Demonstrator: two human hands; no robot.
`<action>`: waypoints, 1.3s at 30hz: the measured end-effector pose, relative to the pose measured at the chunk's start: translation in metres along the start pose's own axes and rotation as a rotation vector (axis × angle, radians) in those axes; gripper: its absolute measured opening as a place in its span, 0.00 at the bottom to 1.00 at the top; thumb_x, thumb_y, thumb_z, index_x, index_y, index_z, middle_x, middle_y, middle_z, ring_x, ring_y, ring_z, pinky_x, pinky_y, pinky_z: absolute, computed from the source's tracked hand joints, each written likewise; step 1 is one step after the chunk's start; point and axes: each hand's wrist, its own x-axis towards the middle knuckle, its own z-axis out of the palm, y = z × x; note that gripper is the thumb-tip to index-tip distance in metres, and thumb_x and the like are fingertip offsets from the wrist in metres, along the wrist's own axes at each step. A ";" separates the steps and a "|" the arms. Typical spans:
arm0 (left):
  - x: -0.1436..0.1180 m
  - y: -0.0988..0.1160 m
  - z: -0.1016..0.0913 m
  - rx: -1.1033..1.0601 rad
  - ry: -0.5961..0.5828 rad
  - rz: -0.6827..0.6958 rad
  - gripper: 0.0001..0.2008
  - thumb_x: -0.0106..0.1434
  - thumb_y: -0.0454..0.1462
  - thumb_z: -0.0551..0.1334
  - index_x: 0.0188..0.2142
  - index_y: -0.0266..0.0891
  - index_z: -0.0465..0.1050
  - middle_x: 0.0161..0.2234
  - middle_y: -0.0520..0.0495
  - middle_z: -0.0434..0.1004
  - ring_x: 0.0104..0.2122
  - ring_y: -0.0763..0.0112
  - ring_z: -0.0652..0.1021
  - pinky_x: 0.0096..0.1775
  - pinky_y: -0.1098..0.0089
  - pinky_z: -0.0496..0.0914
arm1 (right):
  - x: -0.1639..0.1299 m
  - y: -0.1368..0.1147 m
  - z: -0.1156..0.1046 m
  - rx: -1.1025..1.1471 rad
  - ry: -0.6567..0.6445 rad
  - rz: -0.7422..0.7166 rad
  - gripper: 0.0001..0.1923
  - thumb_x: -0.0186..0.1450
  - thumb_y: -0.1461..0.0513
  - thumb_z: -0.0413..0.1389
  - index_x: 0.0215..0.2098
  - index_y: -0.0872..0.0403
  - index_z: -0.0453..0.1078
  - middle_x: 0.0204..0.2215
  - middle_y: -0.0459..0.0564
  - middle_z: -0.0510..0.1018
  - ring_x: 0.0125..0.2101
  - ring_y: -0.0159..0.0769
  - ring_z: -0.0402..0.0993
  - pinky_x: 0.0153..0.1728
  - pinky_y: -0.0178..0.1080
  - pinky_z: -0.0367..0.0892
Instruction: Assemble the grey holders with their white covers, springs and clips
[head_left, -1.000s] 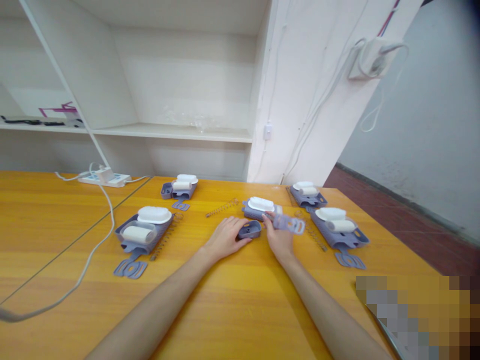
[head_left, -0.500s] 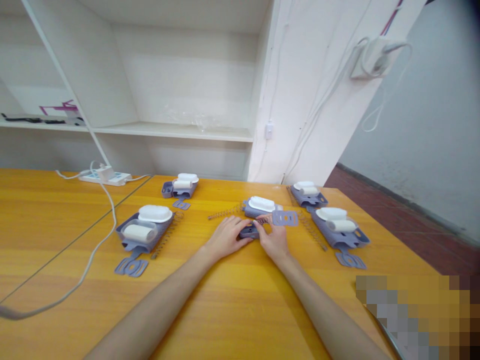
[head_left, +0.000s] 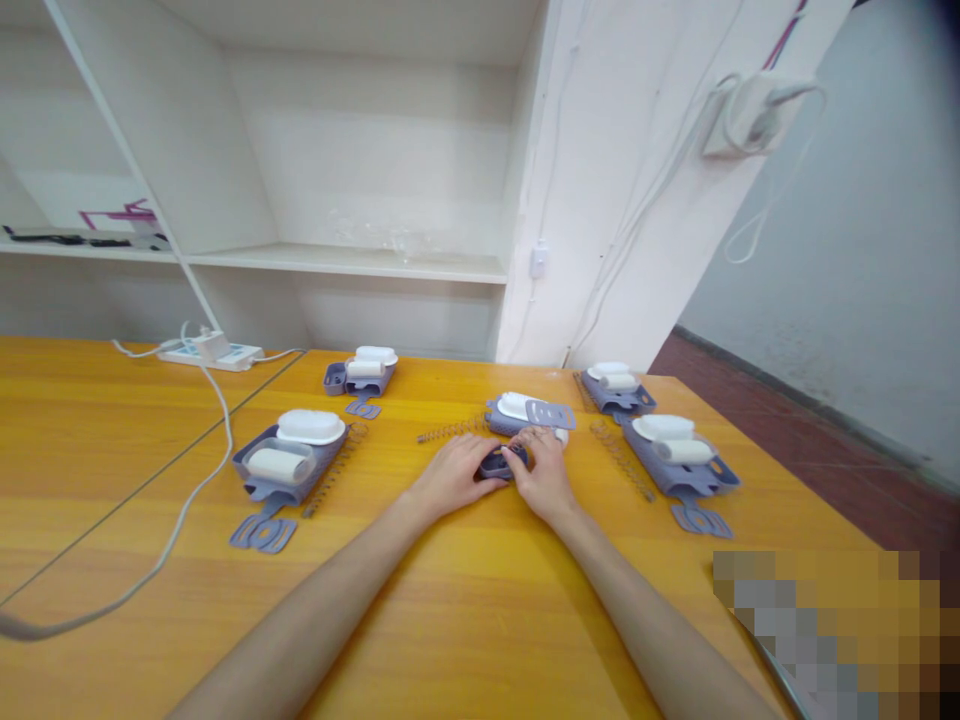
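Note:
Both my hands meet at the middle of the yellow wooden table [head_left: 465, 600]. My left hand [head_left: 448, 472] presses on a small grey-blue cap piece [head_left: 495, 463] that lies on the table. My right hand [head_left: 545, 478] touches the same piece from the right, and its fingers pinch a flat grey-blue handle plate [head_left: 552, 413] that sticks up and away from me. Just behind the hands sits a grey-blue shell with a white pad [head_left: 516, 406] on it. A thin metal spring [head_left: 448, 430] lies to the left of that shell.
Other grey-blue kits with white rollers lie around: one left [head_left: 289, 462], one far [head_left: 360, 374], two right [head_left: 616, 386] [head_left: 679, 455]. A spring [head_left: 621, 458] lies right of my hands. A power strip [head_left: 210, 352] and white cable [head_left: 187, 500] cross the left side. White shelves stand behind.
My right hand has brought the flat handle plate from the right in to the cap piece, swinging it up over the shell. My left hand has stayed on the cap piece.

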 end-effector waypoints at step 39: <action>0.000 0.000 -0.001 -0.031 0.029 -0.016 0.17 0.57 0.48 0.61 0.43 0.42 0.67 0.44 0.45 0.70 0.47 0.60 0.69 0.48 0.60 0.63 | 0.003 -0.002 0.005 0.482 -0.103 0.156 0.05 0.56 0.59 0.59 0.27 0.53 0.72 0.33 0.49 0.72 0.37 0.37 0.70 0.43 0.43 0.65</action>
